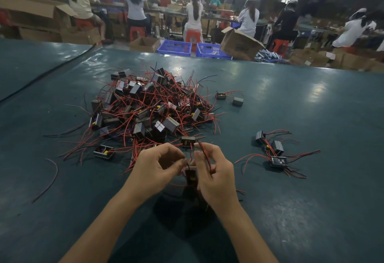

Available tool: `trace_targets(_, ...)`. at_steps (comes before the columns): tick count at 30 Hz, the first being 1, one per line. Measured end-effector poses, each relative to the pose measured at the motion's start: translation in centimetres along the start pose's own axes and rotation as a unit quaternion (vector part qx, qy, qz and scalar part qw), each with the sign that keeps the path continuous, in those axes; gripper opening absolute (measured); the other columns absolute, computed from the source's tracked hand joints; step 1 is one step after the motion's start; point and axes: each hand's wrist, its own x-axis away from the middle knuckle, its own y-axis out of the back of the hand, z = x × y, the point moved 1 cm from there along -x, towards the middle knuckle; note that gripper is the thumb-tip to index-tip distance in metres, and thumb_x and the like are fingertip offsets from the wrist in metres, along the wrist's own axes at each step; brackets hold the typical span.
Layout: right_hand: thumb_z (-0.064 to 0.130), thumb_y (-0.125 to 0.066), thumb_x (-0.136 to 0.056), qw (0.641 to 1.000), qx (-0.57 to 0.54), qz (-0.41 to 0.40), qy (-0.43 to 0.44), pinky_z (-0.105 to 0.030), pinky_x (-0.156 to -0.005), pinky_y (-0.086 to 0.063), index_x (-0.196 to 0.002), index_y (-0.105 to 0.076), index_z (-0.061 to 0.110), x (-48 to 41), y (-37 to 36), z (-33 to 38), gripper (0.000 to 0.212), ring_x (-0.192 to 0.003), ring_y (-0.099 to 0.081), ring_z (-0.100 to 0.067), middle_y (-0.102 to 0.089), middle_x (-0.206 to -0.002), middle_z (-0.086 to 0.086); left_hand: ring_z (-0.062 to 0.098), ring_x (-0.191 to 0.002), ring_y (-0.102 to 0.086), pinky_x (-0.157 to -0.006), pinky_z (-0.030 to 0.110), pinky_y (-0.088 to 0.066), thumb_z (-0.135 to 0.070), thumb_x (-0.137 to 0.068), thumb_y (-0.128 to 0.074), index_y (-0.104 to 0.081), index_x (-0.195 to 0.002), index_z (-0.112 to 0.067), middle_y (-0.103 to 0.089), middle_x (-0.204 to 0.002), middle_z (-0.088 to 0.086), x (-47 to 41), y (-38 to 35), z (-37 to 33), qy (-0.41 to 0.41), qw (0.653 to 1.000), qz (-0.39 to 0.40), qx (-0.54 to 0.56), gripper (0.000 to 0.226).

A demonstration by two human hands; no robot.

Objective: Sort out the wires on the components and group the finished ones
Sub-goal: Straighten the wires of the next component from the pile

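Bare tabletop (pixel 311 106) spreads wide left and right; a tangled pile (pixel 149 106) lies just ahead. Before it, left grip (pixel 160 167) pinches a small black component (pixel 191 174); right grip (pixel 214 171) pinches its red wires (pixel 205 154).

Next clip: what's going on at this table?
A person is working on one small black component held between both hands. The left hand pinches the component, and the right hand holds its red wires between curled fingers. A big tangled pile of similar parts lies just beyond on the green table. A small group of three lies apart to the right, probably the finished ones.
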Motion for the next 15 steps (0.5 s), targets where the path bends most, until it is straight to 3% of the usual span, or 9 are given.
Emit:
trace_targets(2,0.036,-0.051,-0.098,1.000,-0.006,-0.012,-0.004,-0.013,-0.050,-0.040,-0.100,-0.063,0.033,-0.08,0.13,0.07,0.013,-0.049,-0.053,-0.001,-0.059,-0.066,0.016,0.012,-0.066,-0.071,-0.066,0.021,-0.056,-0.006,-0.084,-0.072,-0.068,-0.086,-0.017,-0.074,-0.075,-0.003,0.02,-0.12,-0.07,-0.003,1.000,0.002,0.013,0.012)
trace_targets(4,0.035,-0.051,-0.098,0.999,-0.017,-0.016,-0.025,-0.020,-0.050,-0.038,-0.089,-0.068,0.017,-0.05,0.11,-0.07,0.026,-0.051,-0.044,-0.003,-0.050,-0.059,0.014,0.012,-0.066,-0.071,-0.065,0.021,-0.057,-0.007,-0.085,-0.071,-0.068,-0.085,-0.018,-0.074,-0.074,-0.004,-0.01,-0.14,-0.16,-0.005,1.000,0.001,0.023,0.011)
trace_targets(8,0.025,-0.055,-0.092,0.992,-0.074,0.001,-0.102,-0.025,-0.052,-0.036,-0.081,-0.062,-0.012,-0.30,0.31,-0.32,0.039,-0.054,-0.039,-0.008,-0.043,-0.056,0.006,0.016,-0.068,-0.071,-0.067,0.033,-0.060,-0.018,-0.083,-0.072,-0.070,-0.086,-0.017,-0.073,-0.075,0.000,0.01,-0.07,-0.32,-0.008,0.999,-0.004,0.043,0.004)
trace_targets(11,0.009,-0.061,-0.094,0.987,-0.094,0.024,-0.127,-0.041,-0.057,-0.047,-0.085,-0.072,-0.004,-0.46,0.54,-0.08,0.019,-0.061,-0.053,-0.023,-0.059,-0.063,-0.018,0.018,-0.070,-0.070,-0.066,0.032,-0.057,-0.029,-0.077,-0.072,-0.073,-0.085,-0.018,-0.072,-0.078,-0.001,-0.05,-0.02,-0.41,-0.029,0.999,-0.008,0.028,0.014)
trace_targets(13,0.006,-0.064,-0.092,0.987,-0.084,0.026,-0.133,-0.041,-0.061,-0.051,-0.086,-0.075,0.005,-0.41,0.65,0.15,0.013,-0.065,-0.059,-0.023,-0.068,-0.070,-0.015,0.015,-0.073,-0.067,-0.064,0.023,-0.052,-0.029,-0.075,-0.073,-0.075,-0.083,-0.017,-0.070,-0.084,-0.003,-0.14,-0.07,-0.42,-0.064,0.998,-0.012,0.004,0.015)
trace_targets(15,0.008,-0.066,-0.091,0.988,-0.071,0.029,-0.132,-0.031,-0.059,-0.049,-0.081,-0.074,0.009,-0.37,0.69,0.15,0.013,-0.061,-0.058,-0.015,-0.068,-0.065,-0.001,0.012,-0.076,-0.065,-0.063,0.018,-0.049,-0.027,-0.074,-0.074,-0.076,-0.081,-0.017,-0.068,-0.092,-0.005,-0.22,-0.08,-0.32,-0.080,0.997,-0.023,-0.007,0.012)
